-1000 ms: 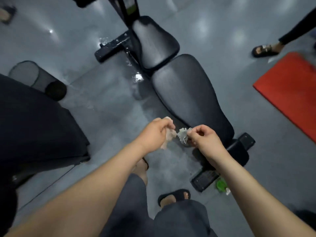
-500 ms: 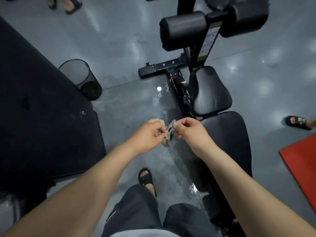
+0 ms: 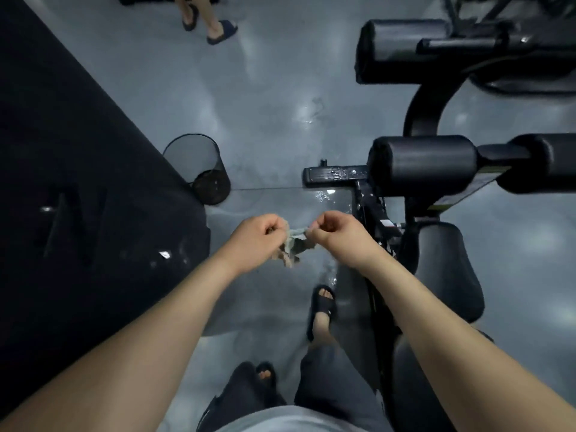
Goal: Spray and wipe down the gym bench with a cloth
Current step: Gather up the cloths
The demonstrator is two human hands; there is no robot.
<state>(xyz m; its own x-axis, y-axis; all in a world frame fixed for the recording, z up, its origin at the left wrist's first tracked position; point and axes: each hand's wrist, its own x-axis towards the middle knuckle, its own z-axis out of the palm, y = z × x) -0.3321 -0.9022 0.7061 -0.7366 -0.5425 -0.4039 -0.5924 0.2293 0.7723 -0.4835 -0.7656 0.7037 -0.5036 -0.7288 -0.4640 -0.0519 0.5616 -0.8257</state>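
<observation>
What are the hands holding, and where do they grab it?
Both hands pinch one small crumpled cloth: the left hand its left side, the right hand its upper right edge.

The cloth (image 3: 294,244) is a crumpled wad. Its ends are buried in the curled fingers (image 3: 271,227) of the left hand (image 3: 255,241) and the right hand (image 3: 338,235), so its full size and shape cannot be told. The gym bench (image 3: 442,269) runs out past the bottom edge, its back pad partly behind the right forearm. Its roller pads (image 3: 420,166) are cut by the right edge, and the label (image 3: 461,194) on the post is too blurred to read. A large black mass (image 3: 78,182) fills the left side (what it is cannot be told) and overlaps the lower left of the mesh bin (image 3: 199,163). A bystander's legs (image 3: 215,20) stop at the top edge.
</observation>
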